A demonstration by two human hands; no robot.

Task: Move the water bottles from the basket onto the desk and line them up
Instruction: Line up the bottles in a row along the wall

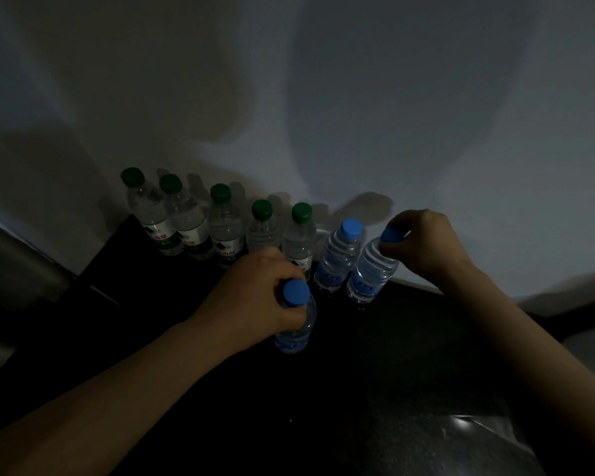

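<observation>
Several green-capped water bottles (225, 228) stand in a row along the wall at the back of the dark desk (375, 365). To their right stands a blue-capped bottle (339, 255). My right hand (423, 243) grips the cap of another blue-capped bottle (371, 269) at the right end of the row. My left hand (251, 297) holds a third blue-capped bottle (298, 324) by its neck, upright and in front of the row. The basket is not in view.
A pale wall (323, 97) rises right behind the bottles. The desk's left edge (93, 286) drops to a dim surface. Something shiny and dark (478, 438) lies at the bottom right. The light is poor.
</observation>
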